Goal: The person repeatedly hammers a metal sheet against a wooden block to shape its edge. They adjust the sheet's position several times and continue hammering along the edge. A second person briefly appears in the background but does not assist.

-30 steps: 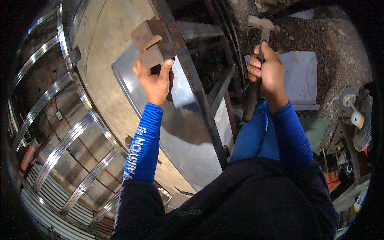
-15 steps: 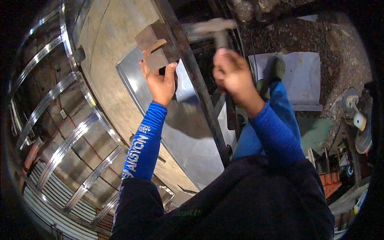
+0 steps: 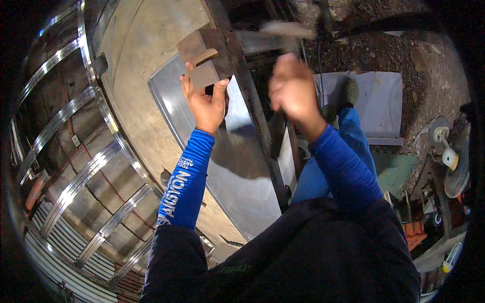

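My left hand [image 3: 208, 110] grips a brown, notched block [image 3: 203, 76] from its near side, thumb on the right and fingers on the left. The block rests against a dark, straight bar [image 3: 255, 118] that runs along the table's edge. Beneath my left wrist lies a shiny flat metal sheet [image 3: 247, 189]. To the right of the bar, my right hand [image 3: 294, 91] is closed around the handle of a hammer [image 3: 288, 29]. The hammer is raised, its head smeared by motion and apart from the block.
A pale wooden tabletop [image 3: 136, 86] spreads under the sheet. Shiny metal framing [image 3: 108, 108] stands at the left. On the floor at the right are a light grey panel [image 3: 381, 98] and a fan [image 3: 457, 179]. My foot [image 3: 349, 91] stands beside the panel.
The hammer and my right hand have shifted slightly up, the hammer's head also to the right. My left hand keeps its hold on the block; the whole view has shifted a little.
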Action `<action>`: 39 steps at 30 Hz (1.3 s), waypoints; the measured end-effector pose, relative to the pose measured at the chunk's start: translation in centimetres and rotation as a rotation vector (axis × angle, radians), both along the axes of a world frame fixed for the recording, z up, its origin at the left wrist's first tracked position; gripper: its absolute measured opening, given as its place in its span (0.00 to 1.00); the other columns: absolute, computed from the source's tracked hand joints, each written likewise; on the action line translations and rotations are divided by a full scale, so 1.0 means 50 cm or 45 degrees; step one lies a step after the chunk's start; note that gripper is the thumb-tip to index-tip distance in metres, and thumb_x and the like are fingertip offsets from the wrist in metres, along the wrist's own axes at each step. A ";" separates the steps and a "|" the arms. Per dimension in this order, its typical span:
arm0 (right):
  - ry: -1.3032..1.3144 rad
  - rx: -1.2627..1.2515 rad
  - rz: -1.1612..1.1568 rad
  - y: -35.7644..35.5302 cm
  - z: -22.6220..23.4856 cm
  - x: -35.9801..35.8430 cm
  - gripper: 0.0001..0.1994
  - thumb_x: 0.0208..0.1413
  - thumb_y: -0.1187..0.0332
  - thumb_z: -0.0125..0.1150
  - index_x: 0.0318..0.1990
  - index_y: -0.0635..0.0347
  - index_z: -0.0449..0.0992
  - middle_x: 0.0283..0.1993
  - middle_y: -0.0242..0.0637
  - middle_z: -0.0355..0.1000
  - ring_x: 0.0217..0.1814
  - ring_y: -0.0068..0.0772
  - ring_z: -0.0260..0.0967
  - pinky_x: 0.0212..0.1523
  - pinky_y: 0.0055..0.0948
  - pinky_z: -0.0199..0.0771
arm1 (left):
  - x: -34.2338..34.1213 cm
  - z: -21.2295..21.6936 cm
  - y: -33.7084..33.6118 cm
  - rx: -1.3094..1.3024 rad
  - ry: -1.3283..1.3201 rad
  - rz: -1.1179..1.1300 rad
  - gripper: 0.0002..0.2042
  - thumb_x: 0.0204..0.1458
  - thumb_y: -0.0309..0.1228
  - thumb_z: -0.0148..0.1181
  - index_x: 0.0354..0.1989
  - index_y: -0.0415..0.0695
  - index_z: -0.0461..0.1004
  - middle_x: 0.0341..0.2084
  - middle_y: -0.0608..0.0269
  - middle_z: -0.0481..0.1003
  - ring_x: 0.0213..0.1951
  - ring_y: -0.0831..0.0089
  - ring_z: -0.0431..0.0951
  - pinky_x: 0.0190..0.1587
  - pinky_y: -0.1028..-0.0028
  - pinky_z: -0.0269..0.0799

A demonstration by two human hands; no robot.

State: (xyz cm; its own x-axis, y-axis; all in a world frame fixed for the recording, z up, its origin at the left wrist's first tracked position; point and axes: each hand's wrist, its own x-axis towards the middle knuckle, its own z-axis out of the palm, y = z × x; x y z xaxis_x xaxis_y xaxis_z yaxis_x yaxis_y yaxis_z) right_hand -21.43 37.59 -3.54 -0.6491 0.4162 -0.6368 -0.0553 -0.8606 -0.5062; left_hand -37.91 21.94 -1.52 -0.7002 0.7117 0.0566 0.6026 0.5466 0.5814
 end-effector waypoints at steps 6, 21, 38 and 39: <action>0.103 -0.121 0.056 0.033 0.002 0.020 0.13 0.70 0.56 0.54 0.34 0.50 0.65 0.19 0.25 0.58 0.13 0.21 0.54 0.13 0.28 0.56 | -0.001 0.001 -0.013 -0.029 -0.022 0.070 0.24 0.55 0.48 0.69 0.54 0.44 0.80 0.70 0.43 0.64 0.73 0.46 0.58 0.75 0.44 0.41; 0.086 0.053 0.266 0.009 0.042 -0.061 0.17 0.71 0.51 0.53 0.36 0.53 0.68 0.19 0.28 0.64 0.11 0.23 0.56 0.10 0.27 0.57 | -0.001 0.003 0.016 0.109 0.119 0.003 0.26 0.55 0.52 0.67 0.51 0.42 0.79 0.64 0.41 0.70 0.70 0.43 0.62 0.73 0.42 0.44; -0.095 -0.130 -0.148 0.102 0.041 -0.065 0.12 0.69 0.60 0.51 0.32 0.51 0.65 0.19 0.26 0.60 0.12 0.21 0.56 0.10 0.28 0.57 | -0.004 0.010 0.001 0.042 0.220 0.002 0.29 0.53 0.53 0.69 0.53 0.39 0.78 0.64 0.36 0.68 0.69 0.40 0.62 0.73 0.41 0.45; -0.129 -0.204 -0.321 0.099 0.049 -0.080 0.11 0.68 0.62 0.50 0.32 0.51 0.65 0.18 0.26 0.60 0.12 0.21 0.56 0.11 0.28 0.58 | -0.009 0.008 0.005 0.031 0.232 -0.021 0.29 0.53 0.52 0.69 0.53 0.39 0.77 0.64 0.36 0.68 0.68 0.39 0.62 0.73 0.41 0.45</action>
State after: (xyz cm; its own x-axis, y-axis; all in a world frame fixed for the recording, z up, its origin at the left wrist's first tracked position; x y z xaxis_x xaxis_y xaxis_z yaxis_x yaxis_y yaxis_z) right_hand -25.45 42.52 -1.10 -0.4682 0.4452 -0.7633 -0.2334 -0.8955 -0.3791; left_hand -38.37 22.21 -1.13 -0.6652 0.7197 0.1991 0.7079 0.5228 0.4749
